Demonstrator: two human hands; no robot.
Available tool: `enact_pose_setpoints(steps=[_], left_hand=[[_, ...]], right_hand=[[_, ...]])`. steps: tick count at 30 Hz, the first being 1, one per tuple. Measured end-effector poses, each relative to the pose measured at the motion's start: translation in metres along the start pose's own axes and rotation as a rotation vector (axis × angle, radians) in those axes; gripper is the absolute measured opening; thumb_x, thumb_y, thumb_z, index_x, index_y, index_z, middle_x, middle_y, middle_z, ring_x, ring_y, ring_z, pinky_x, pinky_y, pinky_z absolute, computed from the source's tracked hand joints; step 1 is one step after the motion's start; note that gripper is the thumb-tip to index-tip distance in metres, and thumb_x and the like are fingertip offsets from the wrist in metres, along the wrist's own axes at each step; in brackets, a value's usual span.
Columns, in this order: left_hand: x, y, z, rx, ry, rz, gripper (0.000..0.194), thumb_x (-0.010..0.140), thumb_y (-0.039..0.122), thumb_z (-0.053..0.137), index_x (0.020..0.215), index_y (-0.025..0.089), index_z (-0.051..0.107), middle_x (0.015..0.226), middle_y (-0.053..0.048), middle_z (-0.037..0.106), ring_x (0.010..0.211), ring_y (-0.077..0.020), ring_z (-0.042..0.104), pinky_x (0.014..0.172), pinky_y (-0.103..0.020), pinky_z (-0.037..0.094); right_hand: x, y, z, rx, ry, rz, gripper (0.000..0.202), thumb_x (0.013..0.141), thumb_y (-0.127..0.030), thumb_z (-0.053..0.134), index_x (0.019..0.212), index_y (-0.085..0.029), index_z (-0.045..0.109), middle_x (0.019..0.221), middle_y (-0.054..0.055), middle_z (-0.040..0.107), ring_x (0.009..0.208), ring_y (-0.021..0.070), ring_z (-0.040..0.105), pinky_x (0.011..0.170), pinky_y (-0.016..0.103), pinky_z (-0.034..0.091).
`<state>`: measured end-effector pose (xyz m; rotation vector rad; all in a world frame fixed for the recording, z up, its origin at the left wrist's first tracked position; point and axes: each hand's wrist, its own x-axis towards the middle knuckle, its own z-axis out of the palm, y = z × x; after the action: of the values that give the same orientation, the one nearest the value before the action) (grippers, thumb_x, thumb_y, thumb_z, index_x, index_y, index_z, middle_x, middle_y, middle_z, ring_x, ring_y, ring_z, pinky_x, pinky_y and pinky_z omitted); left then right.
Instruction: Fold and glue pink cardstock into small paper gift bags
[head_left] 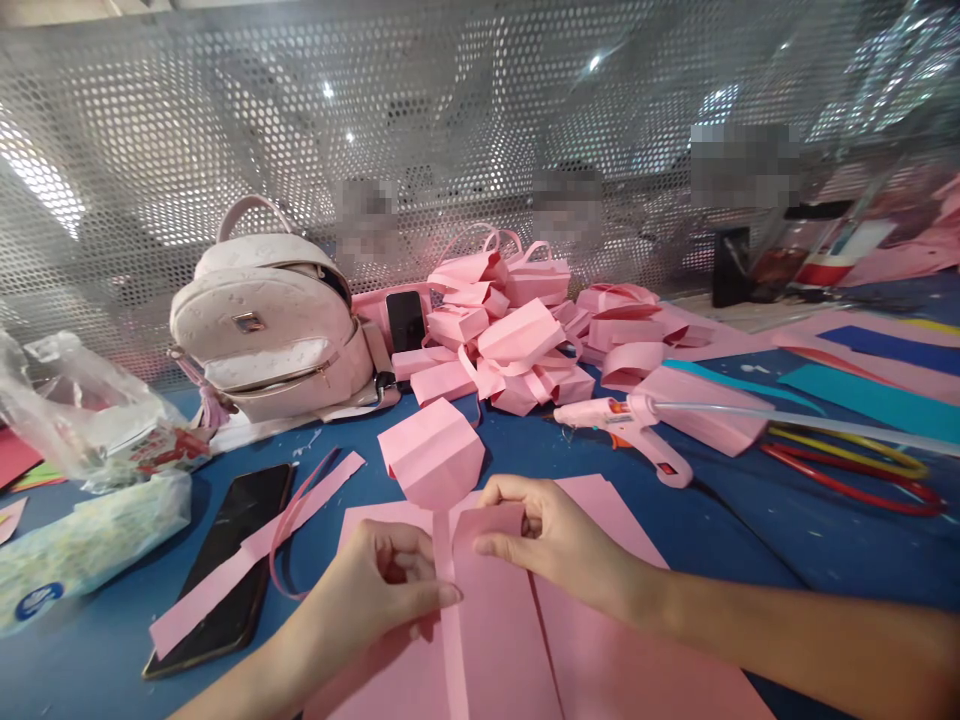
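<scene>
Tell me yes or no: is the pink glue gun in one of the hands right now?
No. The pink glue gun lies on the blue table, while both hands, left hand and right hand, pinch the pink paper sheet.

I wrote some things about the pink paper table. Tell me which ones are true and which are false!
1. Both hands pinch a pink paper sheet. True: the left hand and right hand grip its folded top edge.
2. The glue gun is in the right hand. False: it lies on the blue table.
3. A pink strip lies across a black phone. True.
4. The backpack is green. False: it is pale pink.
5. A pile of folded pink paper bags sits behind the hands. True.
</scene>
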<state>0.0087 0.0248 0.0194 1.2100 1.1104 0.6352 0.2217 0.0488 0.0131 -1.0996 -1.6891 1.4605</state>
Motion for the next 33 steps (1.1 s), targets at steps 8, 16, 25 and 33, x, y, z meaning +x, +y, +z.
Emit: enact_pose_setpoints(steps=[8, 16, 25, 33], left_hand=[[0.0, 0.0, 0.0, -0.031, 0.021, -0.035, 0.037, 0.066, 0.035, 0.085, 0.055, 0.018, 0.054, 0.041, 0.002, 0.06, 0.032, -0.0054, 0.042, 0.039, -0.017, 0.035], [0.002, -0.004, 0.0, -0.118, 0.036, 0.037, 0.043, 0.061, 0.041, 0.09, 0.054, 0.016, 0.056, 0.042, 0.002, 0.058, 0.038, -0.009, 0.053, 0.045, -0.019, 0.04], [0.0, -0.003, 0.0, -0.207, 0.204, 0.054, 0.045, 0.065, 0.052, 0.086, 0.066, 0.015, 0.061, 0.039, 0.004, 0.055, 0.028, -0.0021, 0.032, 0.033, -0.015, 0.019], [0.003, -0.008, -0.011, -0.088, 0.084, 0.042, 0.043, 0.067, 0.049, 0.086, 0.062, 0.013, 0.062, 0.045, -0.003, 0.064, 0.029, -0.0056, 0.045, 0.031, -0.015, 0.028]], right_hand=[[0.001, -0.006, 0.0, 0.054, -0.004, 0.001, 0.033, 0.074, -0.044, 0.082, 0.081, -0.02, 0.061, 0.073, -0.004, 0.056, 0.066, 0.0126, 0.05, 0.061, 0.023, 0.04], [0.002, -0.004, -0.001, 0.147, -0.038, 0.007, 0.036, 0.072, -0.045, 0.085, 0.081, -0.019, 0.061, 0.073, -0.004, 0.061, 0.066, 0.0128, 0.055, 0.061, 0.023, 0.042], [0.003, -0.012, -0.006, 0.201, -0.116, 0.053, 0.049, 0.073, -0.054, 0.08, 0.101, -0.016, 0.07, 0.073, 0.0, 0.064, 0.057, 0.0106, 0.049, 0.051, 0.022, 0.038], [0.003, -0.01, -0.005, 0.091, -0.095, 0.082, 0.039, 0.078, -0.05, 0.077, 0.091, -0.015, 0.068, 0.073, 0.001, 0.067, 0.054, 0.0087, 0.045, 0.046, 0.02, 0.035]])
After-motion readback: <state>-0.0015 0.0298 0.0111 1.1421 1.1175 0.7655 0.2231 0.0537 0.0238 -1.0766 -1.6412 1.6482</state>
